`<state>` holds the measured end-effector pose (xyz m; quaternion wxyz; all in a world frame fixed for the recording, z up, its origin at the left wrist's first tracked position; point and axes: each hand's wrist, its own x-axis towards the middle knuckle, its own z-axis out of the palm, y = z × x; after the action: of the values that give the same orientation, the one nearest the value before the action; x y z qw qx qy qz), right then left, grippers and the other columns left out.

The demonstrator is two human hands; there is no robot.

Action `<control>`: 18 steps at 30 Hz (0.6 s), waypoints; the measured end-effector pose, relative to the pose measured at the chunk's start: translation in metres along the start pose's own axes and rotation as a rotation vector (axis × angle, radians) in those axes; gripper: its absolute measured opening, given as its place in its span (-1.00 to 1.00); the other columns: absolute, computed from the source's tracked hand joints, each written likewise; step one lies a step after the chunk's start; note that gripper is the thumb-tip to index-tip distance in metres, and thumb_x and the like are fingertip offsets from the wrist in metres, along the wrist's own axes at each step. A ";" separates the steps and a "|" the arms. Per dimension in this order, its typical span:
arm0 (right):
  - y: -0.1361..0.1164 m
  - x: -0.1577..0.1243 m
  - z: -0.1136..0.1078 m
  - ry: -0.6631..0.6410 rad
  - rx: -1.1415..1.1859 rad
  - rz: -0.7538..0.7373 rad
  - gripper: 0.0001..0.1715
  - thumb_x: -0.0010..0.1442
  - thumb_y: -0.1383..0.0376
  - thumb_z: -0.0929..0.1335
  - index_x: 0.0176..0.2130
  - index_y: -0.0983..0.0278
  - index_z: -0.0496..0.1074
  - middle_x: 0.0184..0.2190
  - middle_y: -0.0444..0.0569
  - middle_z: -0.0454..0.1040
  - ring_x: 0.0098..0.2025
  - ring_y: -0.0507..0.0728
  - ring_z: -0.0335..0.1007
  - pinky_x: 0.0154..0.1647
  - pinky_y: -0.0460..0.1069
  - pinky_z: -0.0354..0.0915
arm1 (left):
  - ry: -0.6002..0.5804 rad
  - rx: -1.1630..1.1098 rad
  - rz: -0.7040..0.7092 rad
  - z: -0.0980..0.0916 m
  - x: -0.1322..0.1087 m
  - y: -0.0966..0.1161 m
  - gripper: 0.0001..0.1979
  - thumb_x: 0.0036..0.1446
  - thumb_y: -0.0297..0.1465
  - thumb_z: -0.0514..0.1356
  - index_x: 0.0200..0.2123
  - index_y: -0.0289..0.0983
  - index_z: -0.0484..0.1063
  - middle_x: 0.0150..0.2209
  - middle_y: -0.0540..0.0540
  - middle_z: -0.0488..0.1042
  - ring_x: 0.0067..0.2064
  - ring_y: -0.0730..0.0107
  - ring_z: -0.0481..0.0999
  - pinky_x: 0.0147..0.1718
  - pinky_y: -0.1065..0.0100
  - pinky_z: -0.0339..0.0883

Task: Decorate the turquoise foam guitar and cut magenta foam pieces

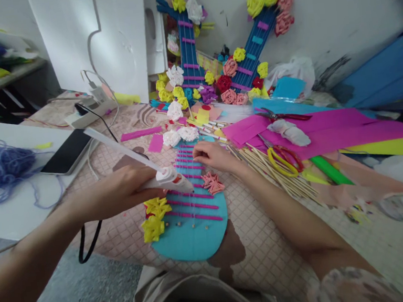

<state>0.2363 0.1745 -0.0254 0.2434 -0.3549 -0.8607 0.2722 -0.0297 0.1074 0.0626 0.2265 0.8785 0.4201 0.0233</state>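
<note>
Mostly under left hand — glue gun

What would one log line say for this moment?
left hand: holds glue gun over blue guitar | right hand: touching pink strips | on guitar: yellow flowers, pink flower

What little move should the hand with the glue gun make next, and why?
Probably lower the white hot glue gun in the left hand a touch onto the pink strips of the turquoise foam guitar cutout: its nozzle points above them, the right hand rests on the neck, and the coral paper flower lies beside the nozzle.
</note>
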 end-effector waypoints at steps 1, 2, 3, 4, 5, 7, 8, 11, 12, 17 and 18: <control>0.001 0.000 0.000 0.003 0.002 -0.003 -0.85 0.16 0.39 0.32 -0.45 0.28 0.29 -0.45 -0.11 0.31 -0.34 0.06 0.23 -0.29 -0.07 0.10 | 0.007 0.026 -0.010 -0.001 0.002 -0.003 -0.60 0.15 -0.05 0.06 -0.53 -0.23 0.32 -0.58 0.01 0.34 -0.57 0.48 0.29 -0.56 0.40 0.07; 0.001 0.000 -0.001 0.002 0.006 -0.008 -0.84 0.17 0.39 0.31 -0.45 0.28 0.29 -0.44 -0.10 0.31 -0.34 0.06 0.23 -0.29 -0.07 0.11 | 0.024 0.050 -0.022 -0.002 0.004 -0.006 -0.60 0.16 -0.06 0.04 -0.52 -0.24 0.30 -0.57 0.00 0.34 -0.56 0.47 0.29 -0.55 0.39 0.06; 0.002 0.000 -0.002 0.000 0.007 -0.015 -0.84 0.18 0.39 0.31 -0.45 0.28 0.29 -0.44 -0.09 0.32 -0.33 0.07 0.24 -0.29 -0.07 0.12 | 0.054 0.069 -0.038 -0.003 0.006 -0.009 -0.61 0.18 -0.07 0.03 -0.51 -0.25 0.28 -0.57 -0.01 0.34 -0.55 0.46 0.30 -0.54 0.39 0.06; 0.002 0.000 -0.003 -0.003 0.005 -0.022 -0.84 0.18 0.40 0.30 -0.45 0.28 0.30 -0.43 -0.08 0.33 -0.32 0.07 0.25 -0.28 -0.07 0.13 | 0.092 0.077 -0.054 -0.004 0.009 -0.011 -0.62 0.19 -0.08 0.03 -0.49 -0.25 0.28 -0.56 -0.01 0.34 -0.54 0.45 0.30 -0.53 0.39 0.06; 0.002 0.000 -0.004 -0.007 0.000 -0.028 -0.85 0.19 0.41 0.29 -0.44 0.29 0.32 -0.42 -0.08 0.35 -0.31 0.07 0.26 -0.27 -0.07 0.14 | 0.121 0.078 -0.066 -0.006 0.012 -0.014 -0.64 0.19 -0.10 0.02 -0.46 -0.26 0.28 -0.55 -0.01 0.34 -0.53 0.44 0.31 -0.52 0.39 0.06; 0.003 0.001 -0.008 -0.010 -0.020 -0.045 -0.86 0.19 0.44 0.28 -0.41 0.29 0.35 -0.38 -0.06 0.37 -0.28 0.08 0.28 -0.24 -0.06 0.15 | 0.159 0.069 -0.090 -0.007 0.020 -0.017 -0.69 0.21 -0.14 0.01 -0.40 -0.26 0.30 -0.55 0.01 0.33 -0.52 0.44 0.31 -0.51 0.40 0.06; 0.003 0.002 -0.010 -0.011 -0.038 -0.052 -0.86 0.19 0.46 0.27 -0.39 0.29 0.36 -0.37 -0.05 0.38 -0.27 0.08 0.29 -0.23 -0.06 0.16 | 0.173 0.061 -0.096 -0.007 0.023 -0.019 -0.71 0.21 -0.16 0.01 -0.37 -0.27 0.31 -0.55 0.02 0.32 -0.51 0.44 0.30 -0.51 0.40 0.05; 0.006 0.004 -0.017 -0.032 -0.093 -0.068 -0.85 0.18 0.48 0.27 -0.35 0.30 0.39 -0.36 -0.05 0.39 -0.27 0.08 0.29 -0.25 -0.07 0.16 | 0.220 0.032 -0.093 -0.006 0.035 -0.025 -0.72 0.21 -0.17 0.02 -0.34 -0.27 0.32 -0.56 0.04 0.29 -0.50 0.46 0.30 -0.51 0.42 0.05; 0.008 0.005 -0.019 -0.047 -0.101 -0.069 -0.86 0.18 0.47 0.27 -0.36 0.30 0.39 -0.36 -0.06 0.40 -0.28 0.07 0.30 -0.26 -0.07 0.16 | 0.239 0.027 -0.092 -0.004 0.039 -0.026 -0.71 0.21 -0.17 0.02 -0.34 -0.28 0.31 -0.56 0.04 0.30 -0.50 0.46 0.30 -0.51 0.43 0.04; 0.025 0.006 -0.031 -0.093 -0.094 -0.041 -0.88 0.16 0.44 0.30 -0.38 0.29 0.42 -0.40 -0.08 0.43 -0.32 0.07 0.33 -0.28 -0.07 0.17 | 0.296 0.044 -0.114 0.000 0.059 -0.030 -0.70 0.20 -0.17 0.04 -0.40 -0.29 0.29 -0.51 -0.01 0.34 -0.48 0.44 0.31 -0.53 0.42 0.02; 0.028 0.005 -0.032 -0.091 -0.098 -0.031 -0.89 0.15 0.43 0.31 -0.37 0.29 0.43 -0.40 -0.08 0.44 -0.32 0.07 0.33 -0.29 -0.07 0.17 | 0.301 0.040 -0.117 0.000 0.063 -0.029 -0.70 0.19 -0.17 0.04 -0.41 -0.29 0.29 -0.50 -0.02 0.36 -0.47 0.43 0.32 -0.52 0.42 0.02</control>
<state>0.2661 0.2047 -0.0182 0.1904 -0.3403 -0.8884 0.2420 -0.0100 0.1703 0.0409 0.1442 0.8435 0.5000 0.1331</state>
